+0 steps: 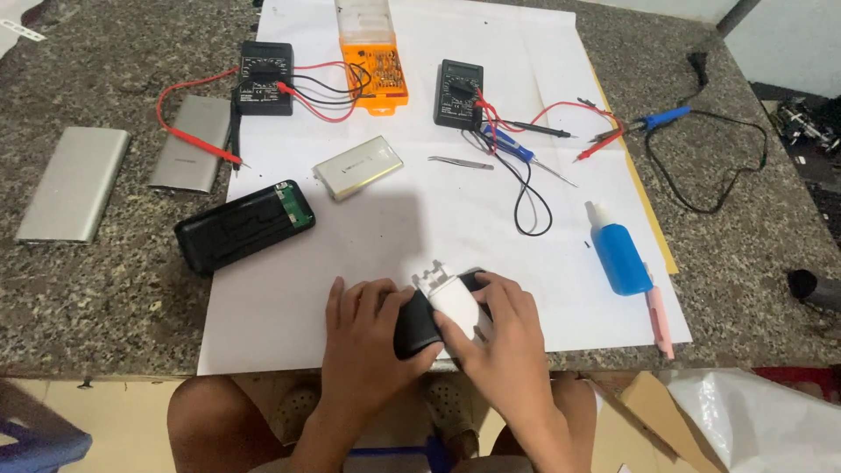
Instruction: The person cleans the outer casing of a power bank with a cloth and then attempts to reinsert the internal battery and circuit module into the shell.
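Both hands, left hand (368,337) and right hand (504,346), gripped the black-and-white power bank (438,315) at the tabletop's (105,307) near edge; a slip could have dropped it onto the floor.

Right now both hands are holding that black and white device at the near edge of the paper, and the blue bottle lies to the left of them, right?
Not quite. The blue bottle lies to the right of the hands, not the left, as the head view shows. The rest holds: the left hand and right hand hold the black and white device at the near edge of the white paper.
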